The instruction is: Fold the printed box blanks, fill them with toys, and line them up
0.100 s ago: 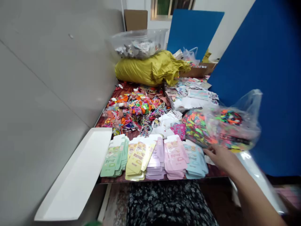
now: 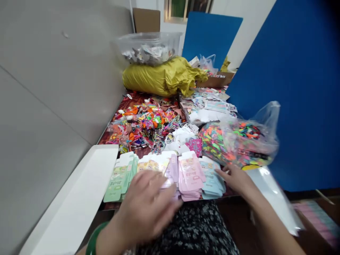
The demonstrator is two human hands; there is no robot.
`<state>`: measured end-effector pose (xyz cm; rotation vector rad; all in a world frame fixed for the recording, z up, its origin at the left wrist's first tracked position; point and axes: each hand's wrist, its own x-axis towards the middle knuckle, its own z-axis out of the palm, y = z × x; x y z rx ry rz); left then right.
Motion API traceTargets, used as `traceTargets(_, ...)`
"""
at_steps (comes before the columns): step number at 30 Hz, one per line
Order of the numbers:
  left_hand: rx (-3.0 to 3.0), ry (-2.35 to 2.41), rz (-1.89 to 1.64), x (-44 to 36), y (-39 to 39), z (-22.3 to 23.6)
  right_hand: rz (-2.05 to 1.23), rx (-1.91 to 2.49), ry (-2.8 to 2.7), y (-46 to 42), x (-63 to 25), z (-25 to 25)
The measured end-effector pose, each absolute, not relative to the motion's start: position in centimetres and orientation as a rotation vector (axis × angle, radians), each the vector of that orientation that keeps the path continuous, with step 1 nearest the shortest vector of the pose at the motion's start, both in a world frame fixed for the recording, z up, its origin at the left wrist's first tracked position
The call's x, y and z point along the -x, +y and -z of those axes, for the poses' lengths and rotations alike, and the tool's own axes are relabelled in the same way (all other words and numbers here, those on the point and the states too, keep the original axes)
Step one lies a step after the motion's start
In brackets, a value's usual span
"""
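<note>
My left hand (image 2: 147, 207), blurred by motion and with a green bangle (image 2: 94, 241) at its wrist, hangs over the front edge with its fingers stretched to the right. Nothing shows in it. Behind it lie yellow flat cartons (image 2: 152, 163) and purple flat cartons (image 2: 172, 164), partly covered from view. My right hand (image 2: 236, 179) reaches to the right edge of the light-blue flat cartons (image 2: 211, 177), its fingertips at the stack and slightly apart. Pink flat cartons (image 2: 191, 173) lie left of the blue ones, and green flat cartons (image 2: 118, 179) at the far left.
A long white tray (image 2: 71, 202) lies along the left wall. Colourful small trinkets (image 2: 148, 124) spread behind the cartons. Clear bags of bright pieces (image 2: 217, 141) stand at the right, near a blue panel (image 2: 287, 106). A yellow sack (image 2: 151, 78) lies farther back.
My left hand has come into view from below, in front of the yellow and purple cartons. My right hand has moved closer to the blue stack. The whole view has shifted slightly.
</note>
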<state>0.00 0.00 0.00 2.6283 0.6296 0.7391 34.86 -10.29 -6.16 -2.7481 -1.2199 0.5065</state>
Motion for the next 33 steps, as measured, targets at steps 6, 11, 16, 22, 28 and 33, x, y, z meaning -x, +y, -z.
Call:
traceTargets(6,-2.793,0.954,-0.074,-3.7,4.8,5.9,-0.571,2.758,-1.069,-10.1,-32.6,7.6)
traceTargets(11,-2.672,1.259,0.039,-3.2,4.4,8.6,-0.593,2.731,-1.040,-10.4,-32.1,7.4)
traceTargets(16,-2.749,1.305,-0.272,-6.0,2.0,7.8,-0.562,2.662,-1.004,-10.2,-31.9,7.6)
traceTargets(22,-2.756,0.711,-0.140,-11.4,-1.0,7.4,-0.574,2.501,-0.864,-10.1,-32.9,8.2)
traceTargets(28,-2.648,0.715,0.009,-12.5,-1.5,8.6,-0.736,2.213,-0.805,-10.1,-33.5,8.6)
traceTargets(33,-2.607,0.733,0.010,-12.1,-1.5,8.2,-0.870,2.002,-0.833,-10.5,-34.1,7.8)
